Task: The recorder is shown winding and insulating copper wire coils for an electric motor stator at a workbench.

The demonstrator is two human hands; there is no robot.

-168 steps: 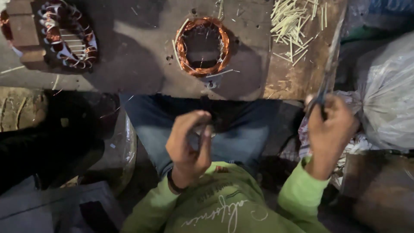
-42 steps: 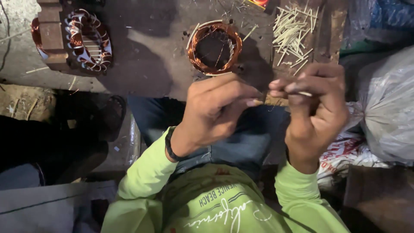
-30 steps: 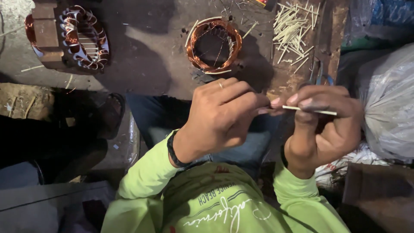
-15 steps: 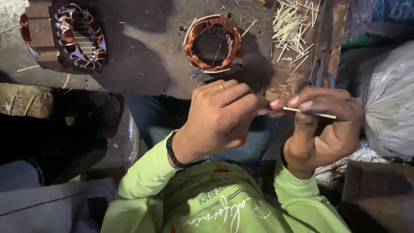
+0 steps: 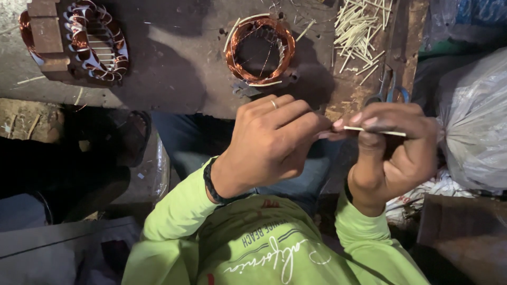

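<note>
Pinching a thin pale sleeve stick (image 5: 376,131) between thumb and forefinger, the right hand (image 5: 393,150) holds it level, with the rest of its fingers curled loosely beneath. The left hand (image 5: 272,142) meets it fingertip to fingertip: its fingers (image 5: 311,124) are pressed together and closed around the stick's near end, though whether they grip anything more cannot be told. A ring (image 5: 274,104) sits on one left finger and a dark band (image 5: 210,182) circles that wrist.

Just beyond the left knuckles lies a copper wire coil (image 5: 260,50) on the worn workbench (image 5: 174,68), with a few pale sticks resting across its rim. Farther out from the right fingertips a loose heap of the same pale sticks (image 5: 362,29) is scattered on a wooden board (image 5: 401,47). Blue-handled scissors (image 5: 391,94) lie just past the right fingers, partly hidden by them. Well away to the far side of the left hand stands a wound stator (image 5: 79,39) with copper windings and white insulation strips. Beside the right hand bulges a clear plastic bag (image 5: 472,121). Below both hands are the person's lime-green sleeves (image 5: 174,221) and blue jeans (image 5: 190,142).
</note>
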